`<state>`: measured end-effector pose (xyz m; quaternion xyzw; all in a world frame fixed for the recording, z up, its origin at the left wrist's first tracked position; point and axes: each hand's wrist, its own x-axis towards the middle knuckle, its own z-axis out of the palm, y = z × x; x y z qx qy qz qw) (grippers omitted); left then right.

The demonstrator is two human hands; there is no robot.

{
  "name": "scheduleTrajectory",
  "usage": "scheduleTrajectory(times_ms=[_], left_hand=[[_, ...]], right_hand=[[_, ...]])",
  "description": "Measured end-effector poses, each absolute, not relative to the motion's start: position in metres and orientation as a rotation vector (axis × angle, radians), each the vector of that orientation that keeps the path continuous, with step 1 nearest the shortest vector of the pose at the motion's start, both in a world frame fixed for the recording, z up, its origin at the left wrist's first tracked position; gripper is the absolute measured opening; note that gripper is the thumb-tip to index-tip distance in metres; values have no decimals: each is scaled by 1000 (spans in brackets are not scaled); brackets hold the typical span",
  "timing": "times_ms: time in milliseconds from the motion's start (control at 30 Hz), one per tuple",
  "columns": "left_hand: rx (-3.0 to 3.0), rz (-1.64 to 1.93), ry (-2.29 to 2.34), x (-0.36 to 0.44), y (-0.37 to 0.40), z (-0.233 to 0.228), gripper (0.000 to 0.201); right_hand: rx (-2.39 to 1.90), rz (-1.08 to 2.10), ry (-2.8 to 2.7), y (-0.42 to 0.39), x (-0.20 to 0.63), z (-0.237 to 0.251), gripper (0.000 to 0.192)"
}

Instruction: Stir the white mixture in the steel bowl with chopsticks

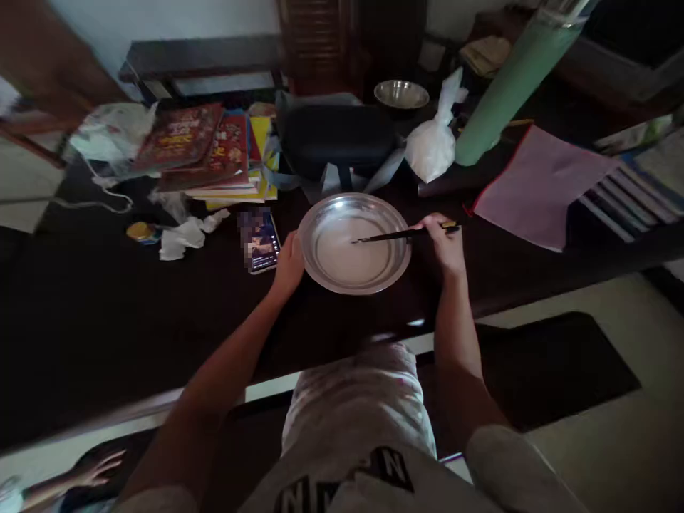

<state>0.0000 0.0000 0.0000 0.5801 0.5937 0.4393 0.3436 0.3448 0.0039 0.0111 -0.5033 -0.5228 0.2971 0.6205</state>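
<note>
- The left hand (288, 263) rests against the left rim of the plate (320, 267), fingers curled about its edge, steadying it.
- The right hand (444, 246) is clenched on the yellow-tipped end of a brush (398, 234), which lies nearly level across the plate's right side.
- The brush's tip sits over the plate's middle, at or just above the pale bottom; whether it touches cannot be told.
- The plate is a round, shallow steel one, standing flat on the dark surface (133, 313), straight before the person and between the two hands.
- A phone (260, 241) with a lit screen lies just left of the left hand.
- Crumpled paper (184, 235) and a small yellow round thing (140, 231) lie further left on the surface.
- A stack of books (214, 153) lies behind the phone, with a black case (336, 139) to its right.
- A tied white bag (432, 142) and a green roll (507, 89) stand behind the plate on the right; a steel bowl (400, 93) sits far back.
- A pink sheet (534, 185) lies right of the right hand, well apart from it.
- Another person's hand (99, 467) shows at the bottom left corner, below the surface's edge.
</note>
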Motion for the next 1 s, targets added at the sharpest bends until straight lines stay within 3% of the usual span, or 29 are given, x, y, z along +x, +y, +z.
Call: scheduleTrajectory(times_ms=[567,733,1000], left_hand=[[1428,1265,1503,-1,8,-18,37],[1420,1276,1504,0,9,-19,31],[1421,1273,1498,-1,9,-20,36]], right_hand=[[-1132,785,-1369,2,345,14,55],[-1175,676,-1273,3,347,13,54],[-1141,734,-1346,3,344,16,55]])
